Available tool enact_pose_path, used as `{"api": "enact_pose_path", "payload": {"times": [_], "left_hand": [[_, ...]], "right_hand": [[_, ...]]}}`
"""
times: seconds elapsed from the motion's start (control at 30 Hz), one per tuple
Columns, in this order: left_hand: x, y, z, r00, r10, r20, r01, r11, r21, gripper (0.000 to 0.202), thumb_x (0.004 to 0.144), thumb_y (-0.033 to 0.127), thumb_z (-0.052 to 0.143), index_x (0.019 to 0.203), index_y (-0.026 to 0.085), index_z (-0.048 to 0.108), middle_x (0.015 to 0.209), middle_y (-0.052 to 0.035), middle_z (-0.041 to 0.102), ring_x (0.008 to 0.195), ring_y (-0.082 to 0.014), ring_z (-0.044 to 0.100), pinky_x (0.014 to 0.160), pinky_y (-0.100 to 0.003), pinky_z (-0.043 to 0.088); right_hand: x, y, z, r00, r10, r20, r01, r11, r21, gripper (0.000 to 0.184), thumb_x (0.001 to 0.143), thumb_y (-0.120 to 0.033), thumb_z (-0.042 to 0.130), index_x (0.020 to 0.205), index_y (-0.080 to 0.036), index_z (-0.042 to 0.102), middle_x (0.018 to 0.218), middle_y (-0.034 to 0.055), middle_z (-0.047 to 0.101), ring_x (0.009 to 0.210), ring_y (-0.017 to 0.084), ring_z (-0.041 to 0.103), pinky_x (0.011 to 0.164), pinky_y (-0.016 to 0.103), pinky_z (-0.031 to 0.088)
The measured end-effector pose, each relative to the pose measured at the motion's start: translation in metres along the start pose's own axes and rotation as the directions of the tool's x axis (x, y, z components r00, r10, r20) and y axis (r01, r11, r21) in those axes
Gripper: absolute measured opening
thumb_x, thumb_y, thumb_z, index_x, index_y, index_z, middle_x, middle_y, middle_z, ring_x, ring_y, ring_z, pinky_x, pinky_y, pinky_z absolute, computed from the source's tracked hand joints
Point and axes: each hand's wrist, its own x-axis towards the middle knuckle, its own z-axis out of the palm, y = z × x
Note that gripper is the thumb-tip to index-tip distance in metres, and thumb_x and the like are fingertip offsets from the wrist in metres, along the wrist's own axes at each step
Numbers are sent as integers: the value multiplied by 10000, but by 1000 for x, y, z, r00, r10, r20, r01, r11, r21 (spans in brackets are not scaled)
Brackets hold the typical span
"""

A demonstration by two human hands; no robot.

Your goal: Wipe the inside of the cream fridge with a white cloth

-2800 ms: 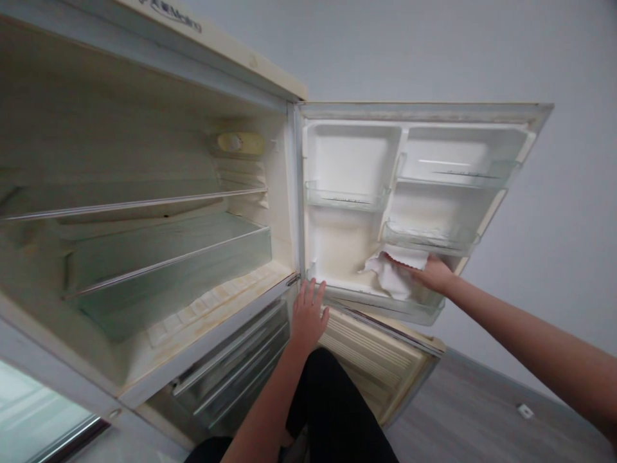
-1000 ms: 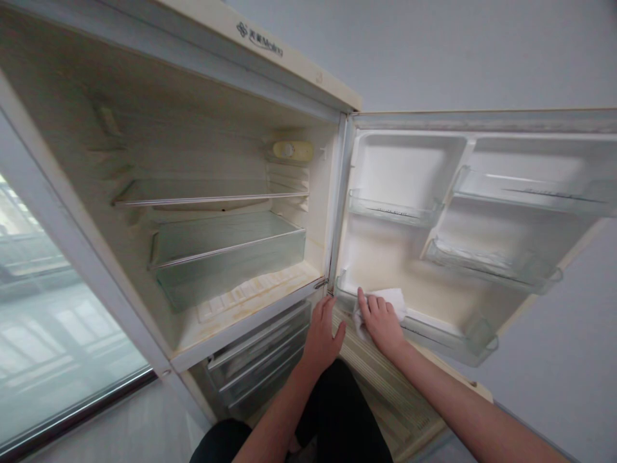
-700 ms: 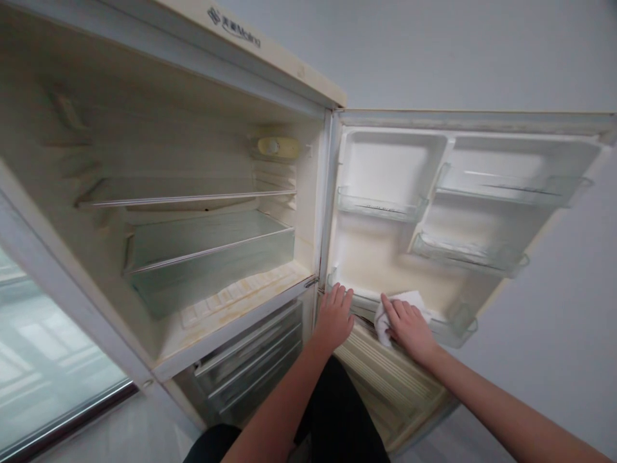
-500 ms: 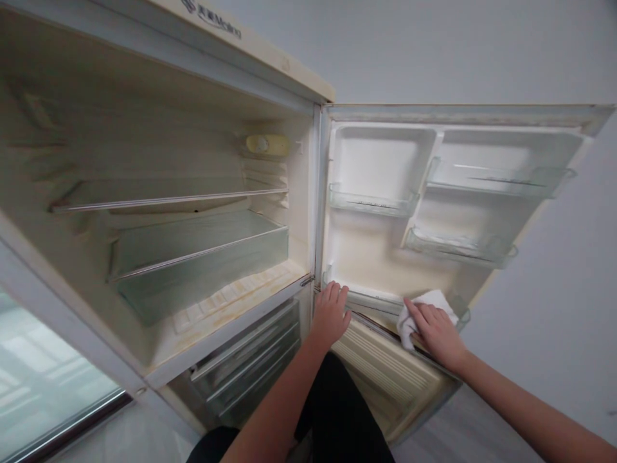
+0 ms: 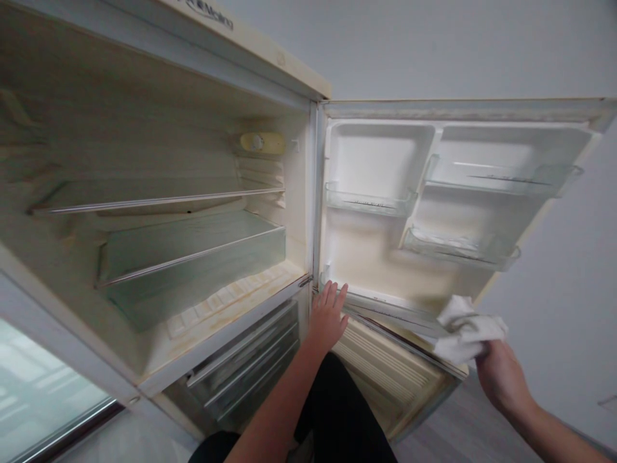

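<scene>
My right hand (image 5: 504, 376) is closed on a crumpled white cloth (image 5: 467, 329), held up by the outer lower corner of the open refrigerator door (image 5: 380, 270). The cloth covers part of the door's bottom shelf on that side. My left hand (image 5: 330, 315) rests with fingers spread at the hinge end of the same bottom door shelf (image 5: 385, 307). Clear plastic racks, such as the small left one (image 5: 369, 202), are fixed to the door's inner face. To the left stands the open fridge compartment (image 5: 193, 148) with yellowish stains on its floor.
Inside the compartment are a glass shelf (image 5: 159, 200) and a clear drawer (image 5: 202, 270). Below, the lower door (image 5: 385, 373) stands open beside several stacked drawers (image 5: 255, 360). My dark-clothed knee (image 5: 342, 411) is between them. A pale wall (image 5: 554, 308) lies behind the doors.
My right hand has moved right, lifting the cloth away from the bottom door shelf toward the door's outer edge. My left hand stays at the hinge end. The view has shifted slightly.
</scene>
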Motion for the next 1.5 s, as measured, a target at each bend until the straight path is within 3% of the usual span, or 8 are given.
{"api": "enact_pose_path", "payload": {"times": [0.07,0.23,0.43,0.7,0.93,1.2,1.37,1.5], "left_hand": [[0,-2,-1,1000,6,5,-6,1000,-25,791,874,293,662,1586,208,328,1593,-150,438,1536,-322,308,1183,-489,380],[0,-7,-5,999,11,33,-9,999,-54,792,865,284,662,1583,209,337,1596,-147,435,1535,-321,312,1177,-490,394],[0,-9,-4,999,22,29,-20,997,-70,759,873,280,651,1571,211,360,1591,-132,443,1535,-306,312,1192,-477,381],[0,-7,-1,1000,11,7,-11,998,-69,719,877,283,652,1544,199,399,1565,-140,471,1521,-311,339,1192,-484,384],[2,-8,0,1000,5,-11,-5,1000,-27,692,881,285,656,1530,188,432,1554,-153,485,1513,-325,355,1194,-476,386],[1,-9,4,999,27,-35,-27,999,18,681,882,298,641,1522,172,445,1547,-170,491,1502,-338,377,1171,-483,413],[2,-9,8,997,33,-63,-33,999,-2,684,838,148,583,1511,155,461,1546,-166,494,1511,-331,366,1179,-481,405],[2,-10,5,998,29,-62,-31,999,-43,703,810,60,498,1506,155,466,1548,-156,495,1513,-316,367,1183,-482,404]], "right_hand": [[-13,8,14,978,187,94,-199,969,145,294,881,-491,449,942,-282,647,871,85,738,882,318,716,822,493,602],[-29,36,47,770,535,347,-635,693,341,272,798,-507,501,878,-276,620,749,63,744,723,320,745,719,526,625],[-16,42,61,910,282,303,-391,825,407,290,806,-501,445,822,-277,629,668,54,719,732,328,751,730,563,629],[-26,33,77,911,284,299,-402,774,489,377,802,-463,483,1038,-276,710,699,38,735,670,310,739,767,562,631],[-22,21,115,824,161,543,-464,741,485,524,844,-587,459,1045,-189,735,886,137,771,962,320,744,920,519,581],[-19,1,226,713,162,682,-673,428,603,341,590,-383,812,826,-156,716,873,101,772,1077,304,703,1035,440,510],[-27,-40,290,738,79,670,-644,383,663,329,697,-430,752,945,-215,727,924,24,770,1118,253,666,1070,387,481],[-40,-56,305,643,98,760,-731,374,570,329,720,-500,702,902,-225,708,890,3,757,1113,260,657,1023,387,511]]}}
